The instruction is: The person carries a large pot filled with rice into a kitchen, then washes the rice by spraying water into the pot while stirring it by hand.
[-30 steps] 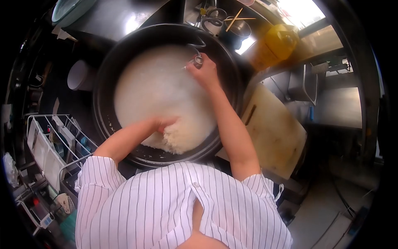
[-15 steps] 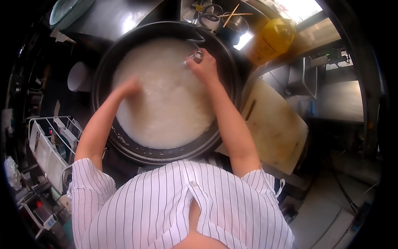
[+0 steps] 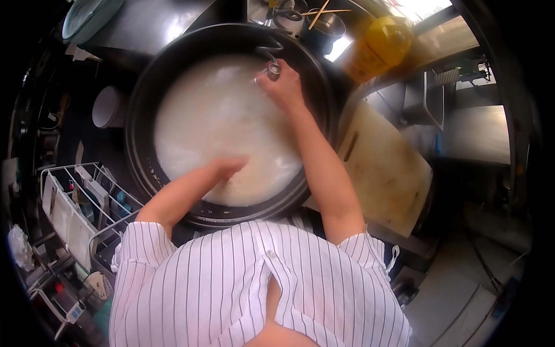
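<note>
A large dark round pot (image 3: 141,156) holds cloudy whitish water (image 3: 196,115) with pale rice in it. My left hand (image 3: 230,166) is at the near part of the water, its fingertips partly in the liquid and blurred, so its grip cannot be made out. At the far right of the pot, my right hand (image 3: 281,84) is closed on a metal nozzle (image 3: 273,69), joined to a curved hose (image 3: 267,51) that comes over the far rim.
A yellow jug (image 3: 378,49) and a dark pot (image 3: 325,32) with chopsticks stand beyond the pot. To the right lies a stained cutting board (image 3: 384,170). A white container (image 3: 108,107) and a wire rack (image 3: 69,168) are at the left.
My left hand went from the near side, with a heap of rice, to the left side and back to the near side. That heap no longer shows. My right hand has barely moved.
</note>
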Available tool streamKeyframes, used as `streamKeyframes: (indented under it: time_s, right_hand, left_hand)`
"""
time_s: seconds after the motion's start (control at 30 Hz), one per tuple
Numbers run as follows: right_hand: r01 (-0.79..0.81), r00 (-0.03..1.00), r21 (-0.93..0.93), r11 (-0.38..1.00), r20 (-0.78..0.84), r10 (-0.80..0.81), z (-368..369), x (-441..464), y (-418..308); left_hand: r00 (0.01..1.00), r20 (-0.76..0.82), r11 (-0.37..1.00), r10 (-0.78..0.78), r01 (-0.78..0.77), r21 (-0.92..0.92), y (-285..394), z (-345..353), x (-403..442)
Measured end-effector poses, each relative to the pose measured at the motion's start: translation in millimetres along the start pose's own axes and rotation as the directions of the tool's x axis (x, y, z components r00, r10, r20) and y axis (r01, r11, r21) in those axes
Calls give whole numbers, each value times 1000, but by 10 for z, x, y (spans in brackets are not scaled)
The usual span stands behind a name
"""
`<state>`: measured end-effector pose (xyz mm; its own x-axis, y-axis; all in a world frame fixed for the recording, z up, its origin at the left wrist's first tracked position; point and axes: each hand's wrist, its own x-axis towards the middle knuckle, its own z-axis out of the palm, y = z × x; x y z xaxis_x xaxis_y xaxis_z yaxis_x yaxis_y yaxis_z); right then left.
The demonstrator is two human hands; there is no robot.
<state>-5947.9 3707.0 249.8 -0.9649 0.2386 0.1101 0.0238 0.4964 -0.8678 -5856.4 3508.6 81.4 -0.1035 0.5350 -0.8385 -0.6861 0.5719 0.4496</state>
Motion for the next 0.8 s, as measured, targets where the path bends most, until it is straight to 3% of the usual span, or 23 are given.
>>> streamKeyframes:
  time_s: [0.07, 0.1, 0.17, 0.2, 0.27, 0.33, 0.37, 0.4, 0.43, 0.47, 0.5, 0.53, 0.6, 0.73, 0.8]
  right_hand:
    - [4, 1000, -11, 1000, -15, -4, 16, 1, 25]
    - [12, 999, -24, 1000, -31, -13, 15, 7, 31]
    - [11, 999, -24, 1000, -36, -11, 15, 0, 42]
    - [12, 999, -18, 1000, -35, -13, 9, -8, 41]
    - [-11, 999, 40, 999, -44, 13, -9, -11, 37]
    - [-30, 998, 103, 994, -57, 36, -20, 9, 50]
    - [-19, 995, 135, 991, -90, 31, -22, 20, 81]
    - [-8, 992, 168, 986, -120, 28, -33, 29, 76]
    - [-4, 992, 170, 985, -123, 25, -45, 37, 72]
    - [5, 993, 81, 997, -121, 5, -66, 22, 30]
    - [13, 993, -8, 1000, -118, -14, -75, 10, 2]
    - [15, 992, -6, 1000, -121, -16, -63, 11, 5]
    - [56, 993, 2, 998, -99, -56, -34, -3, 21]
    - [44, 995, 7, 999, -90, -43, -35, -42, -6]
    - [33, 995, -9, 999, -94, -33, -47, -54, 2]
  left_hand:
    - [987, -158, 959, -43, -3, -282, 308, 456, -191]
    - [987, -155, 960, -42, -3, -279, 330, 523, -62]
    - [960, 99, 723, 263, -128, -679, 410, 634, 146]
    - [958, 104, 721, 266, -126, -681, 487, 657, 163]
    - [926, -71, 693, 371, -327, -643, 717, 663, 77]
    - [934, -161, 744, 318, -351, -569, 990, 678, -145]
    - [838, -148, 844, 524, -535, -43, 1088, 617, -182]
    - [735, -18, 649, 678, -586, 485, 1177, 599, -265]
    - [733, -19, 646, 679, -586, 489, 1218, 643, -345]
    - [674, 130, 310, 728, -492, 814, 1250, 759, -475]
    - [648, 294, -111, 703, -309, 945, 1233, 840, -556]
    - [647, 295, -115, 702, -306, 945, 1151, 873, -549]
    - [509, 392, -357, 767, -171, 919, 952, 904, -372]
    - [415, 372, -368, 831, -92, 925, 880, 619, 130]
    - [445, 255, -171, 858, -221, 960, 1078, 481, 101]
